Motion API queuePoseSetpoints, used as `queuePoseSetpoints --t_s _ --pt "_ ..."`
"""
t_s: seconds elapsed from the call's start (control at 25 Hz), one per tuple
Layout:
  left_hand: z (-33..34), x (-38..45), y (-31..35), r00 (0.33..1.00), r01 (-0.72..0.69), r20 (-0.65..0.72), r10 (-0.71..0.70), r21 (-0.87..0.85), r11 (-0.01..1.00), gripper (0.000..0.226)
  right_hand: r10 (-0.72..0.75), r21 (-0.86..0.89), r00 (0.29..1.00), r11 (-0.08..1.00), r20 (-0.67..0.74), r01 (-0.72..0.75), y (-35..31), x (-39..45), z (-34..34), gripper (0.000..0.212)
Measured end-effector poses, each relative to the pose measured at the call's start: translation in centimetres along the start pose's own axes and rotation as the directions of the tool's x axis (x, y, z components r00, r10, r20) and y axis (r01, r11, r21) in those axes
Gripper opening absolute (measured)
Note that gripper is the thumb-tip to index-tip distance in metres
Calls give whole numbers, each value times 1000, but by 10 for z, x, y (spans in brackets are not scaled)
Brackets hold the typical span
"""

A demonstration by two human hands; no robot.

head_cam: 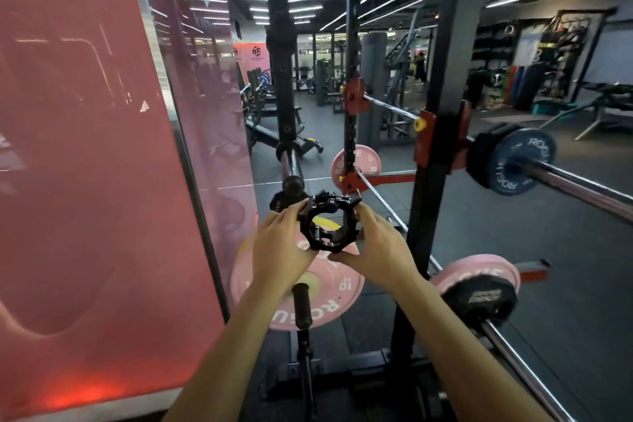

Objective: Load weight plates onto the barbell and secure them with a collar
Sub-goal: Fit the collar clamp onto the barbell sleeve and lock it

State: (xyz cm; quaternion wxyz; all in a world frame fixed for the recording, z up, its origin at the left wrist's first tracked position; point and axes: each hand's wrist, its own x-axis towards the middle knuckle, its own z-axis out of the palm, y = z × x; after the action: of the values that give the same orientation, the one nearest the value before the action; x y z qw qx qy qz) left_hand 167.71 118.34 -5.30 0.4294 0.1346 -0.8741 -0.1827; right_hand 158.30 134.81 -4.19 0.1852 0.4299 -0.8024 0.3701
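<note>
Gym rack (442,134) behind; both hands (fingers curled) grip collar (329,228).

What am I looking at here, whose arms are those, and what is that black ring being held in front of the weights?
No machine here: this is a person in a gym, filmed by one wide-angle camera worn on the head, looking forward and down. That is why two bare arms reach in from the bottom.

The left hand and the right hand hold, from either side, a black plastic ring-shaped barbell collar, a clamp that stops plates sliding off a bar.

Behind the hands a pink round 10 weight plate sits on a storage peg of the tall black steel rack. At right, the silver steel barbell rests in the rack, already carrying a blue round weight plate. No collar is on that end yet.
</note>
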Motion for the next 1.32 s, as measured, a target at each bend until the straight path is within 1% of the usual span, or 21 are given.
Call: queuePoseSetpoints --t_s 0.12,0.24,0.36,0.48,0.64,0.72,0.84,0.92,1.04,1.2,1.32 --pt "15 -39 63 999 -11 48 15 -81 997 87 48 -41 999 998 -14 -48 20 -57 -52 88" --pt "36 -69 124 992 -39 110 56 -151 988 92 81 -56 995 995 -61 -85 41 -109 -103 83" --pt "55 -86 185 976 -119 155 155 -219 968 88 158 -86 979 982 -127 -169 61 -151 -159 71" --pt "76 -85 237 950 -218 158 268 -275 936 87 236 -183 951 945 -201 -273 86 -175 -205 75" --pt "113 -85 294 913 -269 208 351 -342 900 89 312 -258 903 884 -295 -390 123 -201 -250 76" --pt "139 -82 318 894 -299 211 395 -375 878 91 342 -288 882 852 -323 -436 144 -207 -270 78" --pt "178 -72 348 876 -328 213 433 -396 858 95 358 -302 870 834 -339 -461 176 -207 -295 78" --pt "200 -64 367 881 -326 199 428 -400 857 93 349 -296 866 837 -359 -460 196 -203 -311 78" --pt "231 -46 390 889 -305 190 417 -434 848 88 384 -289 859 826 -338 -483 229 -190 -331 77" --pt "265 -29 411 892 -296 205 402 -405 865 84 438 -254 839 814 -322 -522 269 -171 -345 69" --pt "286 -22 421 905 -270 220 363 -363 892 90 420 -242 863 839 -280 -487 303 -159 -348 76"
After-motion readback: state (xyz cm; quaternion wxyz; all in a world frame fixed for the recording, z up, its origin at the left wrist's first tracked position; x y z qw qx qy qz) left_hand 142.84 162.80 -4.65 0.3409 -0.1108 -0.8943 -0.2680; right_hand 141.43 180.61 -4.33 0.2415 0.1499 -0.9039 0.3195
